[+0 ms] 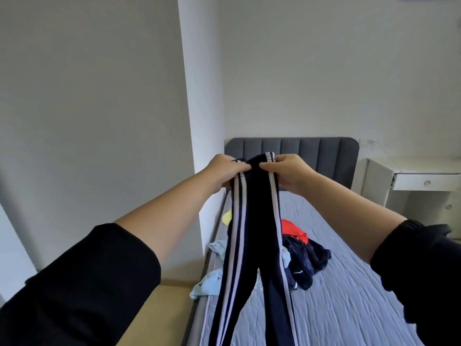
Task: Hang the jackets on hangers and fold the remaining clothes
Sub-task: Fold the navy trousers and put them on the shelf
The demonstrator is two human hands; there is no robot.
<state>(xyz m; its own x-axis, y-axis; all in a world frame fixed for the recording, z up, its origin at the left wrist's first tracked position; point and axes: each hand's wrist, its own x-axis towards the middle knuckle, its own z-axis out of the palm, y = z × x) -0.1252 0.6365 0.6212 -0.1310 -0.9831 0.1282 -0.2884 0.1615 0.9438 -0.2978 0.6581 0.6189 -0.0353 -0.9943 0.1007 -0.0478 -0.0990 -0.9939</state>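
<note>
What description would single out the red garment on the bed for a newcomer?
From the grey padded headboard, follow the blue mattress toward the camera to the clothes pile on its left side. The red garment lies near the pile's far end, just right of the hanging striped trousers. It is the only red piece; its neighbours are navy, light blue and yellow.

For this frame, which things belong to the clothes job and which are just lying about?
Job: striped track pants gripped by left hand and right hand; red garment, navy garment, light blue clothes on the bed.
Lying about: headboard, white desk.
</note>
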